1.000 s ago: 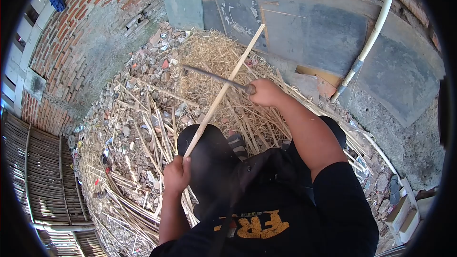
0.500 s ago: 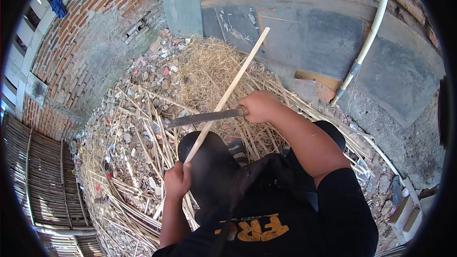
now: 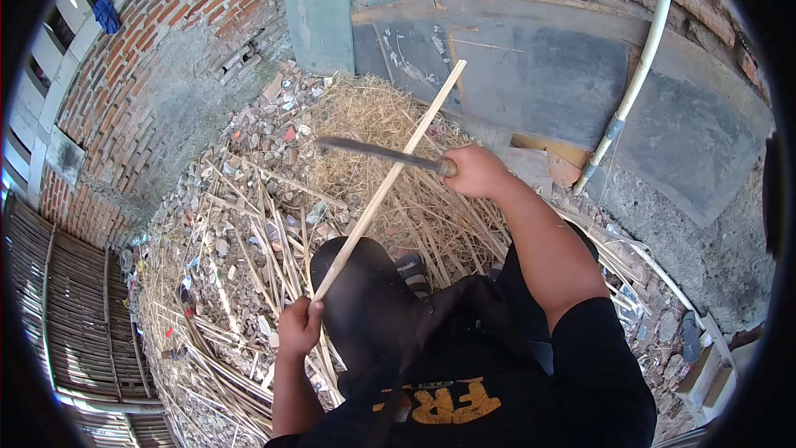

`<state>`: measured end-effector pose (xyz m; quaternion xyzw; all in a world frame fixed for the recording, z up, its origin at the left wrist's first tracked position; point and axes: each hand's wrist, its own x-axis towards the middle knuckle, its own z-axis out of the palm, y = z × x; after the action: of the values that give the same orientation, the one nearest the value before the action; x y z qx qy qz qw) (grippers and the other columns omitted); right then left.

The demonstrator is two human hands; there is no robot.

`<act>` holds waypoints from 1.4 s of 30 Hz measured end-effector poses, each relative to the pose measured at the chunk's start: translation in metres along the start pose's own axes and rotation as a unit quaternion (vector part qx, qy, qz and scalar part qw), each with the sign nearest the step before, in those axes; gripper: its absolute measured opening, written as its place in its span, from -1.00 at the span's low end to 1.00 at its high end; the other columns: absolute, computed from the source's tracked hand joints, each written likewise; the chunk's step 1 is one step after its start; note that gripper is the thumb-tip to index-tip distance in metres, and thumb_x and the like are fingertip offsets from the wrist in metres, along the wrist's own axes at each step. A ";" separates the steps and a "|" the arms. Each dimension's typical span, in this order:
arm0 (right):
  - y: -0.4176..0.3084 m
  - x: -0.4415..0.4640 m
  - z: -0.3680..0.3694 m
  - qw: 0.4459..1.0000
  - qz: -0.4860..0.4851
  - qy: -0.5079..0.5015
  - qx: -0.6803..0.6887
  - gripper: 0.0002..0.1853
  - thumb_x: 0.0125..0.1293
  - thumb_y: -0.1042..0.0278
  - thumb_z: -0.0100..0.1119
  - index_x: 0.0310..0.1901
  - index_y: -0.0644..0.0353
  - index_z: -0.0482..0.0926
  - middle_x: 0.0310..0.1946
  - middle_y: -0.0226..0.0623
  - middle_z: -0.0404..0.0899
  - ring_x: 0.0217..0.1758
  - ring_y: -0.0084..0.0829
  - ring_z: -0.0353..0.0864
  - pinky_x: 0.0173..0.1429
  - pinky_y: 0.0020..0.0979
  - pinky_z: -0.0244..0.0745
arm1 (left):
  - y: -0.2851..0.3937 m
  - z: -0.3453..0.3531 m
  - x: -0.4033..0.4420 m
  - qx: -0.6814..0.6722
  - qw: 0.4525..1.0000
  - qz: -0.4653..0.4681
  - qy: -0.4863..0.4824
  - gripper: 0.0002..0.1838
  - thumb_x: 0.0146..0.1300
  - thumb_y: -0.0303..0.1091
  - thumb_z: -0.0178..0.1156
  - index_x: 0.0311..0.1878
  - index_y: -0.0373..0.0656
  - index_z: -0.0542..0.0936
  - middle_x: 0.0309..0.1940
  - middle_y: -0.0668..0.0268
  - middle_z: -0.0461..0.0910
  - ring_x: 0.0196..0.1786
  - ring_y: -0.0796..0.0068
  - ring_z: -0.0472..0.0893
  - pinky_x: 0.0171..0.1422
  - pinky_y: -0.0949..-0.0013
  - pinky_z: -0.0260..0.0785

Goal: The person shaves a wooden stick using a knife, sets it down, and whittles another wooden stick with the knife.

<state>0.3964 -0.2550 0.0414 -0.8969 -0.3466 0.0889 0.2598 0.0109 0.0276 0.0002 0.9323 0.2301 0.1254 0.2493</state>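
Note:
My left hand (image 3: 299,326) is closed around the near end of a long pale strip, apparently split bamboo (image 3: 390,182), which slants up and away to the right across my left knee. In my right hand (image 3: 477,172) is the handle of a machete (image 3: 381,152). Its dark blade points left and crosses the strip beyond its middle, touching it or very close. Fingers of both hands are wrapped round what they hold. Straw-like shavings (image 3: 365,116) lie heaped on the ground beyond my knees.
Several loose strips (image 3: 265,241) lie over stony rubble (image 3: 224,241) on the left, with more by my right leg. Grey panels (image 3: 547,75) lean at the back beside a white pipe (image 3: 638,75). A brick wall (image 3: 191,25) and slatted bamboo screen (image 3: 83,307) stand left.
My right hand and the machete have moved farther away along the strip and slightly right. My left hand has shifted a little down and toward me, and the strip's far end is slightly lower.

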 end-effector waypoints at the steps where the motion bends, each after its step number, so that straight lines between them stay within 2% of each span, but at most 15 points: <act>1: -0.012 -0.004 -0.006 0.999 -0.024 -0.032 -0.028 -0.65 0.13 0.21 0.36 -0.01 0.01 0.75 -0.23 -0.04 0.76 -0.02 0.01 0.76 0.11 -0.01 0.63 | 0.001 0.000 -0.002 0.011 1.000 0.002 -0.003 -0.47 0.49 0.06 0.27 -0.42 -0.25 0.51 -0.66 0.00 0.51 -0.55 -0.10 0.58 -0.41 0.04 0.37; 3: -0.024 -0.010 -0.007 0.992 -0.082 -0.065 -0.068 -0.77 0.05 0.27 0.37 -0.20 0.00 0.72 -0.33 -0.13 0.73 -0.09 0.01 0.76 0.02 0.03 0.62 | 0.008 -0.001 -0.008 0.032 0.999 0.005 0.002 -0.48 0.47 0.06 0.29 -0.40 -0.24 0.52 -0.65 0.00 0.53 -0.54 -0.12 0.60 -0.41 0.01 0.39; 5: -0.026 -0.010 -0.006 0.986 -0.116 -0.064 -0.101 -0.75 0.03 0.29 0.38 -0.19 0.01 0.73 -0.30 -0.12 0.75 -0.09 0.02 0.76 0.01 0.04 0.63 | 0.013 -0.003 -0.014 0.070 0.998 0.001 0.009 -0.53 0.44 0.05 0.33 -0.37 -0.20 0.55 -0.67 0.02 0.56 -0.50 -0.16 0.64 -0.38 -0.05 0.44; 10: -0.010 -0.009 -0.012 0.997 -0.069 -0.026 -0.035 -0.68 0.04 0.23 0.42 -0.12 0.03 0.76 -0.25 -0.06 0.76 -0.06 0.04 0.76 0.04 -0.01 0.63 | 0.023 -0.003 -0.020 0.072 0.996 -0.045 0.008 -0.56 0.44 0.04 0.31 -0.31 -0.20 0.56 -0.63 0.01 0.60 -0.44 -0.20 0.68 -0.32 -0.11 0.49; 14: 0.004 -0.011 -0.010 1.000 -0.011 0.016 0.012 -0.59 0.13 0.09 0.47 -0.01 0.05 0.77 -0.25 0.01 0.76 -0.07 0.06 0.75 0.05 -0.07 0.63 | 0.037 -0.004 -0.019 0.060 0.995 -0.072 0.018 -0.57 0.45 0.04 0.28 -0.26 -0.19 0.58 -0.62 0.00 0.61 -0.40 -0.21 0.68 -0.27 -0.15 0.50; 16: 0.011 -0.008 -0.006 0.999 -0.009 0.026 0.031 -0.55 0.16 0.02 0.49 0.03 0.07 0.77 -0.26 0.03 0.75 -0.09 0.07 0.75 0.04 -0.09 0.62 | 0.040 -0.006 -0.019 0.077 0.995 -0.045 0.032 -0.69 0.47 -0.10 0.26 -0.19 -0.19 0.59 -0.43 -0.06 0.69 -0.31 -0.22 0.70 -0.20 -0.16 0.53; 17: 0.014 -0.008 -0.002 0.996 -0.054 0.056 0.049 -0.55 0.18 0.03 0.51 -0.11 0.27 0.71 -0.44 0.02 0.64 -0.31 0.00 0.67 -0.12 -0.10 0.54 | 0.038 -0.002 -0.021 0.088 0.994 -0.020 0.054 -0.72 0.47 -0.14 0.25 -0.17 -0.19 0.59 -0.37 -0.07 0.71 -0.28 -0.23 0.71 -0.18 -0.17 0.54; 18: 0.014 -0.009 -0.001 0.996 -0.053 0.052 0.044 -0.56 0.18 0.03 0.51 -0.12 0.26 0.71 -0.44 0.03 0.65 -0.31 0.01 0.67 -0.12 -0.10 0.54 | 0.038 -0.001 -0.021 0.098 0.992 0.004 0.077 -0.75 0.47 -0.17 0.25 -0.15 -0.19 0.59 -0.30 -0.09 0.72 -0.25 -0.23 0.71 -0.16 -0.17 0.55; 19: 0.013 -0.008 0.000 0.997 -0.053 0.048 0.040 -0.56 0.18 0.03 0.51 -0.12 0.25 0.71 -0.44 0.03 0.65 -0.31 0.01 0.67 -0.12 -0.10 0.54 | 0.040 -0.002 -0.022 0.091 0.994 -0.012 0.053 -0.81 0.46 -0.25 0.24 -0.10 -0.19 0.59 -0.15 -0.13 0.72 -0.16 -0.25 0.72 -0.09 -0.17 0.56; 28: 0.003 -0.006 0.008 0.997 -0.072 0.026 0.004 -0.67 0.14 0.05 0.50 -0.21 0.11 0.72 -0.40 -0.05 0.69 -0.24 0.06 0.71 -0.12 -0.03 0.58 | 0.052 -0.008 -0.020 0.020 0.996 -0.090 -0.004 -0.65 0.53 -0.07 0.18 -0.12 -0.23 0.61 -0.36 -0.14 0.71 -0.19 -0.31 0.71 -0.04 -0.20 0.54; 31: 0.002 -0.007 0.009 0.997 -0.073 0.018 -0.015 -0.68 0.14 0.06 0.50 -0.20 0.09 0.74 -0.38 -0.06 0.71 -0.22 0.06 0.72 -0.11 -0.03 0.59 | 0.044 -0.006 -0.016 0.040 0.996 -0.070 -0.025 -0.56 0.56 0.01 0.12 -0.18 -0.26 0.62 -0.37 -0.17 0.70 -0.19 -0.34 0.70 -0.04 -0.22 0.53; 33: 0.002 -0.007 0.010 0.997 -0.072 0.015 -0.021 -0.68 0.14 0.06 0.50 -0.19 0.08 0.74 -0.36 -0.07 0.72 -0.21 0.05 0.73 -0.09 -0.04 0.60 | 0.044 -0.006 -0.016 0.038 0.996 -0.072 -0.032 -0.53 0.56 0.02 0.11 -0.21 -0.27 0.62 -0.39 -0.19 0.69 -0.19 -0.34 0.70 -0.04 -0.23 0.52; 36: -0.001 -0.008 0.009 0.998 -0.063 0.001 -0.018 -0.75 0.13 0.14 0.37 -0.18 0.02 0.73 -0.28 -0.10 0.76 -0.14 0.04 0.75 -0.02 -0.02 0.64 | 0.049 -0.008 -0.015 0.042 0.995 -0.075 -0.043 -0.53 0.57 0.02 0.10 -0.23 -0.26 0.62 -0.41 -0.20 0.68 -0.20 -0.35 0.70 -0.04 -0.24 0.51; 39: 0.003 -0.006 0.016 0.997 -0.079 0.005 -0.007 -0.68 0.12 0.09 0.46 -0.14 0.06 0.74 -0.31 -0.09 0.74 -0.17 0.05 0.74 -0.05 -0.03 0.62 | 0.051 -0.005 -0.016 0.044 0.995 -0.079 -0.045 -0.53 0.57 0.02 0.10 -0.24 -0.26 0.61 -0.42 -0.20 0.67 -0.21 -0.35 0.69 -0.05 -0.24 0.51; 42: -0.001 -0.006 0.015 0.997 -0.077 -0.007 -0.011 -0.67 0.10 0.11 0.45 -0.12 0.05 0.73 -0.30 -0.09 0.74 -0.16 0.06 0.74 -0.03 -0.03 0.63 | 0.051 -0.004 -0.016 0.040 0.995 -0.078 -0.039 -0.54 0.57 0.01 0.11 -0.25 -0.25 0.60 -0.43 -0.20 0.66 -0.22 -0.36 0.69 -0.07 -0.23 0.50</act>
<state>0.3861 -0.2529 0.0286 -0.8697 -0.4176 0.0712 0.2534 0.0146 -0.0175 0.0280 0.9250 0.2970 0.0595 0.2294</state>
